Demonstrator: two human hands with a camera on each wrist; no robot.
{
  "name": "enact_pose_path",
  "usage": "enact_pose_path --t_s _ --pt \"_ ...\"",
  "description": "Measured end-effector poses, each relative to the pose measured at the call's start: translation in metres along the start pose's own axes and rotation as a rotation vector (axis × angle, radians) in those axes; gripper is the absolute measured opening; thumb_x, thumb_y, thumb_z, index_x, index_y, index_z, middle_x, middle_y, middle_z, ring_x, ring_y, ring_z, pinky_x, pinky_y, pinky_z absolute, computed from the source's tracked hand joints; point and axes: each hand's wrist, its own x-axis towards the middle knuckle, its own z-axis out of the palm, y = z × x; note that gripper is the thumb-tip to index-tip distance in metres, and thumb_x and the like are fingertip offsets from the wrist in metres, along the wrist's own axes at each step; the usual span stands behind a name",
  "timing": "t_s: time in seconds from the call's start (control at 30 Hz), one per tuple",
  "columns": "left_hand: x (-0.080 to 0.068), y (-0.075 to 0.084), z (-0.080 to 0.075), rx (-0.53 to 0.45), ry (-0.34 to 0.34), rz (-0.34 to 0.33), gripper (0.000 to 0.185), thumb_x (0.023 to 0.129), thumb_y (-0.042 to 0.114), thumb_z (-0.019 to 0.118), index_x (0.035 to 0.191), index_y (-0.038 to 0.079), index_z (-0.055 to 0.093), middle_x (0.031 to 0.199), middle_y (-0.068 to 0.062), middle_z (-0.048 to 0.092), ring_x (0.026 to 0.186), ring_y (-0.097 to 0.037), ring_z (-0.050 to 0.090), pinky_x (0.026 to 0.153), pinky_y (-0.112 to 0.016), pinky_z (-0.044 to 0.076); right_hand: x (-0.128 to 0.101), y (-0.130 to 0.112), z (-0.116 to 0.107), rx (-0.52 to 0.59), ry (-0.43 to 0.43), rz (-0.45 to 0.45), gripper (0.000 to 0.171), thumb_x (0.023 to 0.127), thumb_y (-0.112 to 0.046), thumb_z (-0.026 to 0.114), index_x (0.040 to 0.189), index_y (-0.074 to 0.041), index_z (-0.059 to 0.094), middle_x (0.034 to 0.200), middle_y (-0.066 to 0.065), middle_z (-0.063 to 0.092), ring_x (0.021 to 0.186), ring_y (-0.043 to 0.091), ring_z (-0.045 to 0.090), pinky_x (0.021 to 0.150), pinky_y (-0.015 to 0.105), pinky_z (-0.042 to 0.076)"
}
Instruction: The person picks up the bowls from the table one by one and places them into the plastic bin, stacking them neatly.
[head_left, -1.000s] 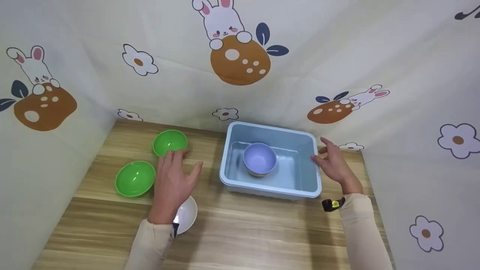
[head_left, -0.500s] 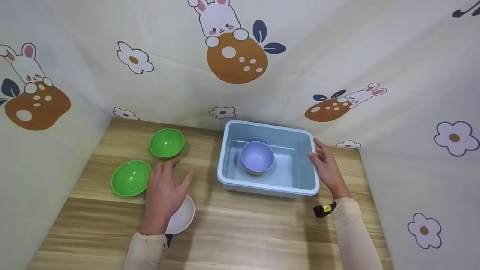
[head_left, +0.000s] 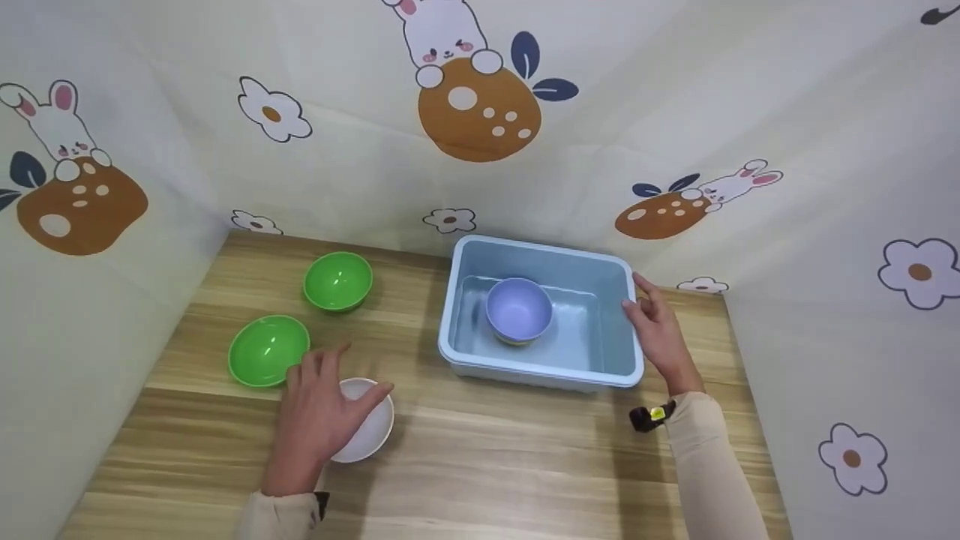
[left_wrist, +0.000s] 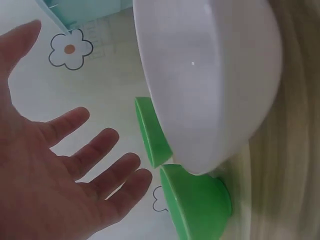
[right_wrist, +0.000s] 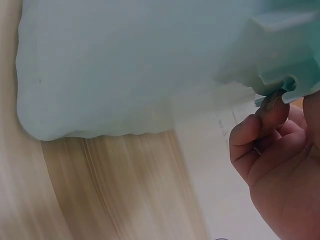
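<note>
In the head view my left hand (head_left: 319, 412) hovers over a white bowl (head_left: 375, 427), thumb and fingers spread with nothing between them. The left wrist view shows the palm beside the white bowl (left_wrist: 210, 85), apart from it. My right hand (head_left: 660, 337) holds the right rim of a light blue plastic bin (head_left: 540, 379), thumb on the rim. In the right wrist view its fingers (right_wrist: 245, 135) curl under that rim. Inside the bin stands a purple bowl (head_left: 519, 309), with a yellowish edge showing beneath it.
Two green bowls, a nearer one (head_left: 268, 351) and a farther one (head_left: 337, 281), stand on the left of the wooden table (head_left: 510, 465). A patterned cloth (head_left: 360, 172) with rabbits and flowers hangs behind and at both sides.
My left hand has moved down and toward me, from near the far green bowl to over the white bowl. My right hand has come from beside the bin onto its rim.
</note>
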Motion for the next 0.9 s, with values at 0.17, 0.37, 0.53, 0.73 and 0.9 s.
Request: enact_pose_path --t_s 0.17,0.37,0.53,0.73,0.9 --pt "-0.005 -0.003 0.002 0.026 -0.107 -0.039 0.106 0.074 0.076 0.072 0.152 0.012 0.04 0.147 -0.026 0.042 0.131 -0.053 0.041 0.105 -0.066 0.037 -0.001 -0.002 0.001 0.005 -0.006 0.01 0.064 0.106 -0.044 0.047 0.163 -0.031 0.022 0.14 0.023 0.059 0.123 0.032 0.059 0.093 0.029 0.051" --pt "-0.013 -0.007 0.009 0.031 -0.138 -0.046 0.107 0.071 0.072 0.077 0.152 0.013 0.041 0.149 -0.026 0.04 0.134 -0.054 0.038 0.105 -0.071 0.036 -0.003 -0.002 0.0 0.02 -0.002 0.019 0.062 0.107 -0.041 0.047 0.163 -0.031 0.022 0.14 0.023 0.058 0.124 0.032 0.058 0.093 0.029 0.05" --pt "-0.018 -0.007 0.009 0.033 -0.177 -0.065 0.107 0.07 0.071 0.079 0.153 0.014 0.042 0.154 -0.026 0.037 0.133 -0.057 0.041 0.107 -0.072 0.033 -0.003 -0.002 0.0 0.024 0.009 0.007 0.062 0.106 -0.043 0.047 0.163 -0.03 0.024 0.135 0.023 0.06 0.116 0.028 0.061 0.089 0.026 0.052" --pt "-0.023 -0.009 0.013 0.025 -0.202 -0.071 0.111 0.067 0.07 0.082 0.154 0.018 0.039 0.16 -0.023 0.03 0.131 -0.057 0.042 0.101 -0.071 0.041 -0.005 -0.001 0.001 0.04 0.028 -0.002 0.062 0.106 -0.044 0.049 0.162 -0.029 0.027 0.129 0.022 0.061 0.104 0.018 0.062 0.083 0.024 0.054" --pt "-0.025 -0.012 0.017 0.012 -0.239 -0.091 0.115 0.064 0.068 0.084 0.157 0.022 0.034 0.164 -0.021 0.021 0.134 -0.059 0.038 0.104 -0.072 0.038 -0.004 0.0 0.003 0.054 0.043 -0.005 0.062 0.105 -0.045 0.051 0.161 -0.028 0.03 0.126 0.022 0.061 0.102 0.018 0.062 0.082 0.023 0.054"
